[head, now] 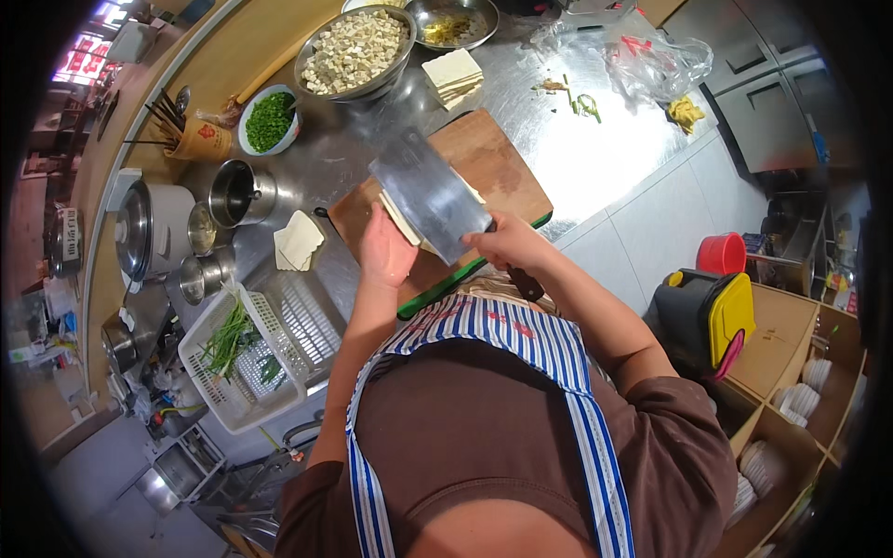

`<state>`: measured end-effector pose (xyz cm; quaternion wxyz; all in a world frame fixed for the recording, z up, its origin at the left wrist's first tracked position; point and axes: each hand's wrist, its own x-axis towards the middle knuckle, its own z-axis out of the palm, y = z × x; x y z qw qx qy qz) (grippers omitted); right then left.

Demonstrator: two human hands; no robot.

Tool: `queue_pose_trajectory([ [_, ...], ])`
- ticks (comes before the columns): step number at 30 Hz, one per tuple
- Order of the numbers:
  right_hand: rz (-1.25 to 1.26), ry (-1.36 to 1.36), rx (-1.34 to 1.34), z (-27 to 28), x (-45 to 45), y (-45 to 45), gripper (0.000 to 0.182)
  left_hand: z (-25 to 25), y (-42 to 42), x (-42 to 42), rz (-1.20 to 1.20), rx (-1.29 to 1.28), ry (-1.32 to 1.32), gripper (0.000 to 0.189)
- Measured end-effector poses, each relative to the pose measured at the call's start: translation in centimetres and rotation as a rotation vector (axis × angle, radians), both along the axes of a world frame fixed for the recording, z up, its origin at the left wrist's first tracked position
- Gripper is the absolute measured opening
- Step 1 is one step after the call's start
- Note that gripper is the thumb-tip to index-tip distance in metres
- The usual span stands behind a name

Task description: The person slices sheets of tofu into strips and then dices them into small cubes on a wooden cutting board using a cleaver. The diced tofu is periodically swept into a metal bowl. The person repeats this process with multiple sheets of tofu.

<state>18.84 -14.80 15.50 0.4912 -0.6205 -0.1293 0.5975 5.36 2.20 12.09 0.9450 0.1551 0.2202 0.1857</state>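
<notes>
My right hand (509, 243) grips a broad Chinese cleaver (429, 192) by its dark handle, its blade over a wooden cutting board (499, 157) with a green edge. At the blade's left side, my left hand (387, 244) lies against pale slabs of what looks like tofu (400, 218); whether its fingers grip them cannot be told, as the blade covers part of them. More pale slices show past the blade's far edge. Left of the board lie loose flat slices (298, 240) on the steel counter, and a stack of square slices (453, 77) stands beyond the board.
A steel bowl of pale cubes (356, 52), a bowl of chopped green herbs (269, 122) and a steel pot (241, 195) stand beyond to the left. A white plastic basket (244, 356) holds greens near my left arm. Plastic bags (656, 59) and scraps (582, 104) lie at the far right.
</notes>
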Motion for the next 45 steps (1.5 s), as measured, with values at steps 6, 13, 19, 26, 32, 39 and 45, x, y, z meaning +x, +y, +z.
queue_pose_trajectory([
  [6, -0.133, -0.719, -0.200, -0.4, 3.1, -1.7, 0.040, -2.9, 1.5, -0.7, -0.149, 1.906, 0.515, 0.026],
  [13, 0.076, -1.084, -0.420, -3.2, 5.0, -1.7, 0.026, -4.1, 1.7, -0.8, -0.482, 2.324, 0.289, 0.058],
  [19, 0.182, -1.256, -0.413, -4.7, 3.9, 0.0, 0.014, -3.4, 2.6, -2.0, -0.640, 2.493, 0.130, 0.082],
  [26, 0.359, -1.418, -0.197, -7.0, 2.4, 2.4, 0.011, -2.9, 2.2, -1.0, -0.717, 2.527, 0.026, 0.087],
  [32, 0.636, -1.436, -0.038, -5.1, 4.0, 5.8, 0.018, -4.9, 3.0, 0.7, -0.902, 2.549, 0.083, 0.079],
  [39, 0.312, -1.339, -0.147, -6.2, 7.0, 3.9, 0.012, -3.8, 3.2, 4.5, -1.179, 2.552, 0.144, 0.093],
  [45, -0.082, -1.082, -0.172, -5.4, 5.7, -1.6, 0.016, -1.4, 2.9, 6.8, -1.272, 2.613, 0.079, 0.113],
])
